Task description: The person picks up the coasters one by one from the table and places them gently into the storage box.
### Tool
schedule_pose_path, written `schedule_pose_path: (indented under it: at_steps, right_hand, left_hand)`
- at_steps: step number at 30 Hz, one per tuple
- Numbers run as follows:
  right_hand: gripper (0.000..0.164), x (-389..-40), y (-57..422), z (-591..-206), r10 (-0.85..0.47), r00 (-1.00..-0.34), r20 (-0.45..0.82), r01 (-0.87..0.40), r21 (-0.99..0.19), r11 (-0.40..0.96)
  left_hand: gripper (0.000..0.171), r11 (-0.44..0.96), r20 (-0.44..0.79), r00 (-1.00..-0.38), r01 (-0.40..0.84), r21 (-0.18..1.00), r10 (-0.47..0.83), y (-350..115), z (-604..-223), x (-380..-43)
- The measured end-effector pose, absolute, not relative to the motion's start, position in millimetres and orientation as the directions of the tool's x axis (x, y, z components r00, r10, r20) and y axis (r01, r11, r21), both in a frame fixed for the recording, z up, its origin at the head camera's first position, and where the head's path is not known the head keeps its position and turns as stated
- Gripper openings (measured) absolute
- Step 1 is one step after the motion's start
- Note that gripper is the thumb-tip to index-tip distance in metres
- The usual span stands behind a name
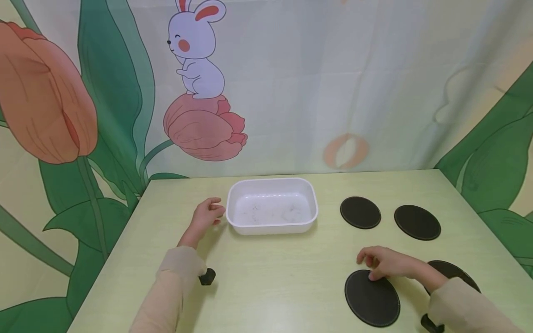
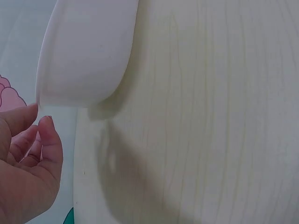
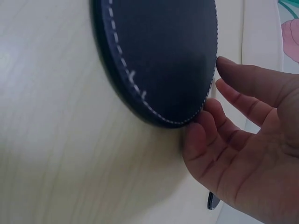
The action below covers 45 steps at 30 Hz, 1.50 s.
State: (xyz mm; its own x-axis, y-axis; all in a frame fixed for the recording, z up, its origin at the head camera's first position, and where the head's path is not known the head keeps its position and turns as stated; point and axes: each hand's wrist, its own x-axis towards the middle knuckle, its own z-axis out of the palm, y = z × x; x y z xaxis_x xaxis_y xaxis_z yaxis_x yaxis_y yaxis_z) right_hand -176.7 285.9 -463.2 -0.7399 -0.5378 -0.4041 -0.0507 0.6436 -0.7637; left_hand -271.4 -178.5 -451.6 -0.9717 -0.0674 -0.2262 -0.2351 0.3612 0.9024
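Observation:
My right hand [image 1: 387,262] is at the far rim of a round black coaster [image 1: 372,300], the thumb on its edge and the other fingers bent loosely beyond it. The right wrist view shows pale stitching around the coaster [image 3: 159,56], and the right hand's fingertips [image 3: 196,135] close at its rim, not closed round it. My left hand [image 1: 206,215] is beside the left end of a white rectangular tray [image 1: 272,229], fingers loosely bent. In the left wrist view, one fingertip [image 2: 32,109] is right at the corner of the tray [image 2: 88,56].
Two more black coasters lie at the back right, one [image 1: 360,212] left of the other [image 1: 417,222]. Another coaster [image 1: 451,273] is partly hidden behind the right forearm. A printed curtain [image 1: 291,92] hangs behind the pale wooden table [image 1: 270,277].

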Motion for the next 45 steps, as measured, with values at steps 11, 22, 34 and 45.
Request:
schedule_pose_path:
  at_steps: [11,22,34,45]
  right_hand:
    - [0.025,-175.6,279.0,-466.9,-0.509,-0.773,-0.379,-0.143,-0.677,0.722]
    - [0.024,-177.0,272.8,-463.2,-0.484,-0.778,-0.401,-0.169,-0.608,0.776]
    - [0.023,-178.7,275.3,-458.4,-0.497,-0.741,-0.451,-0.096,-0.662,0.743]
    - [0.018,-179.3,279.2,-439.6,-0.501,-0.681,-0.535,0.026,-0.701,0.713]
  left_hand:
    - [0.044,0.289,-0.272,-0.96,-0.28,0.915,-0.068,-173.1,-452.4,-275.3]
    - [0.04,0.258,-0.264,-0.964,-0.264,0.929,-0.038,-170.0,-455.3,-277.7]
    - [0.038,0.258,-0.274,-0.961,-0.272,0.927,-0.03,-169.0,-454.2,-278.5]
    - [0.041,0.275,-0.284,-0.959,-0.276,0.921,-0.009,-167.7,-450.4,-282.4]
